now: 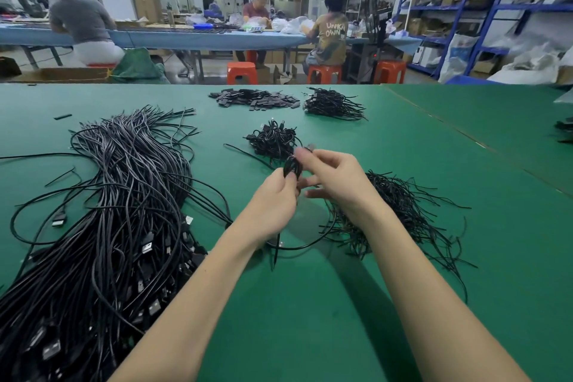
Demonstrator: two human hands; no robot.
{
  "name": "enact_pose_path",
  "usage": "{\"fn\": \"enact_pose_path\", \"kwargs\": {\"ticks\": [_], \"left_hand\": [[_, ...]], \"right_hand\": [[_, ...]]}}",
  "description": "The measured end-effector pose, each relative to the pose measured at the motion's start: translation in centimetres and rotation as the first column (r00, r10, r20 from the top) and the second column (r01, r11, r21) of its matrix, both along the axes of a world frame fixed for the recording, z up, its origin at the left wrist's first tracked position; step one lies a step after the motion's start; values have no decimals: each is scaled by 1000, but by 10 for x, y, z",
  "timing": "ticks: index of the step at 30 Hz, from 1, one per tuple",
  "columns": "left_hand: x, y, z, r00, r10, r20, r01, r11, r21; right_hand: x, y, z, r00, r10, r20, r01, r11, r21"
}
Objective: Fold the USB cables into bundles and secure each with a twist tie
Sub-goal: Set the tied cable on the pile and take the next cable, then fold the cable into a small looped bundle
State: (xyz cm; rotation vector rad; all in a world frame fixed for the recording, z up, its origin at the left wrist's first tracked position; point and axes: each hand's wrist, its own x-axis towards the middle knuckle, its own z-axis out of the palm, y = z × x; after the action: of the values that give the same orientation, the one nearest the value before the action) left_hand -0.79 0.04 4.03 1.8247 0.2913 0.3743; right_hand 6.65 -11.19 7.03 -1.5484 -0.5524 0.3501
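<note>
Near the middle of the frame both hands meet above the green table (356,304). The left hand (274,198) pinches a small folded bundle of black cable (292,166) between thumb and fingertips. The right hand (333,175) is curled just beside it, fingers bent toward the top of the bundle; its fingertips are blurred, so whether they hold a twist tie or the cable itself cannot be told. A loose tail of the cable (305,245) hangs below the left hand and curves across the table, partly hidden behind the wrist.

At the left a big heap of unfolded cables (124,211) spreads out, its lower end cut off by the frame edge. Under and behind the right forearm lies a pile of thin black twist ties (403,214), partly covered by the arm. Just above the hands sits a small pile of finished bundles (273,139). Farther up, a second pile of bundles (333,104) lies beside a flat heap of small dark pieces (254,98), too small to identify. At the right edge something dark (565,132) is cut off.
</note>
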Motion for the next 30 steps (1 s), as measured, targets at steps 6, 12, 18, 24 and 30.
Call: {"fn": "enact_pose_path", "kwargs": {"ticks": [6,12,18,24,30], "left_hand": [[0,10,-7,992,112,-56,-107,990,95],[1,15,-10,993,95,-63,-89,991,96],[2,14,-12,994,100,-51,-97,994,45],[2,15,-12,991,98,-85,-97,995,23],[-1,11,-10,994,58,-94,-63,997,-53]], "right_hand": [[15,-8,-28,807,213,551,399,491,-774],[15,-7,-33,822,198,533,393,479,-785],[11,-8,-34,827,226,515,348,513,-785],[13,-20,-16,873,356,333,106,528,-843],[11,-19,-19,844,245,477,339,446,-829]]}}
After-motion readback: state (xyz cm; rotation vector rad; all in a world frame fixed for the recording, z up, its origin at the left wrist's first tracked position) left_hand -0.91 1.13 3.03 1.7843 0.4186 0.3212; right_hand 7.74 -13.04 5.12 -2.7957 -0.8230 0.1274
